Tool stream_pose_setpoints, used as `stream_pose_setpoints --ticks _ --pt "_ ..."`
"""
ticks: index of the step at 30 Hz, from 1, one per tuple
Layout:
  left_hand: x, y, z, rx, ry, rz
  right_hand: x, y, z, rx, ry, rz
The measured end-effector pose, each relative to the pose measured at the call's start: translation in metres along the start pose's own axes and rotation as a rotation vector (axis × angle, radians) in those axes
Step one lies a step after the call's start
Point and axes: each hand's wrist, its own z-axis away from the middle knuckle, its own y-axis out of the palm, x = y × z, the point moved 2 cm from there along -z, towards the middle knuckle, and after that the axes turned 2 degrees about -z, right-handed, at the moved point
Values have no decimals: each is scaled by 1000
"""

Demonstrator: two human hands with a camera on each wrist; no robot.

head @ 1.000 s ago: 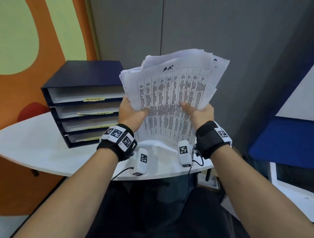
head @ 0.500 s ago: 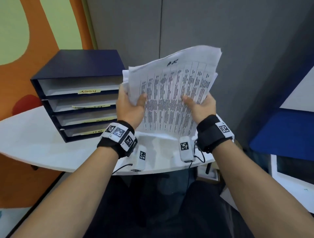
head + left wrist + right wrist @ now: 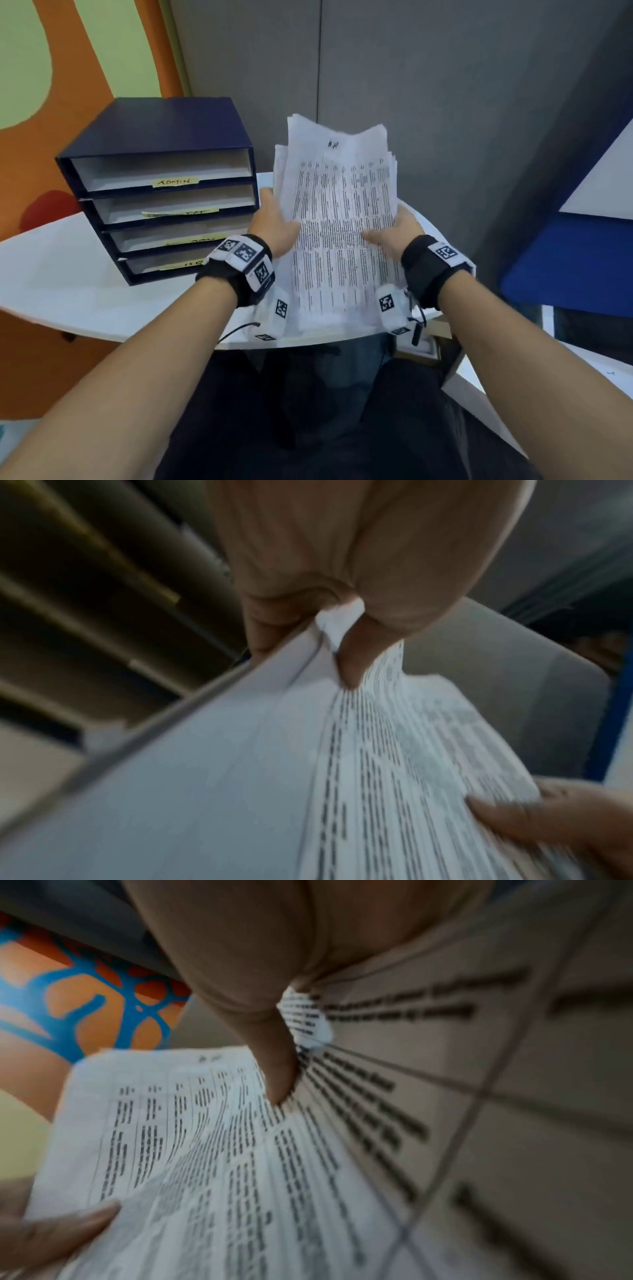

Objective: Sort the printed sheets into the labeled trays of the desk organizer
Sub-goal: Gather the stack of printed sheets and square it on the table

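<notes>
I hold a stack of printed sheets [image 3: 337,212] upright over the white desk [image 3: 68,284], with a handwritten mark at the top of the front page. My left hand [image 3: 274,228] grips the stack's left edge, thumb on the front. My right hand [image 3: 394,233] grips the right edge the same way. The left wrist view shows the thumb [image 3: 349,666] pressed into the sheets [image 3: 308,777]. In the right wrist view the thumb [image 3: 277,1069] lies on the printed page [image 3: 212,1150]. A dark blue desk organizer [image 3: 161,185] with four stacked trays stands left of the stack; its top tray's label reads ADMIN [image 3: 175,181].
Grey partition panels [image 3: 445,102] rise behind the desk. An orange and green wall [image 3: 68,68] is at the left. A blue panel [image 3: 565,257] stands at the right. The desk's curved front edge [image 3: 308,342] is near my lap.
The stack has tipped from leaning right to nearly upright and its sheets have drawn together. My view has shifted, so the organizer sits lower and closer to the stack.
</notes>
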Motion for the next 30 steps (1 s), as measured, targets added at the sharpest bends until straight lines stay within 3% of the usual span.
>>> stream_pose_setpoints --ticks 4,8,11,18,23,30 --pt "36 21 8 202 -210 -123 -39 13 7 84 216 362" --pt "67 42 13 208 -318 -155 -66 31 13 90 313 414" --pt "76 48 8 203 -324 -210 -70 35 9 65 339 435" --pt "105 55 -20 264 -288 -613 -92 31 -18 88 392 648" --pt "116 49 -41 254 -283 -512 -93 17 -36 83 415 601" --pt "108 36 -49 198 -245 -598 -96 14 -45 75 538 546"
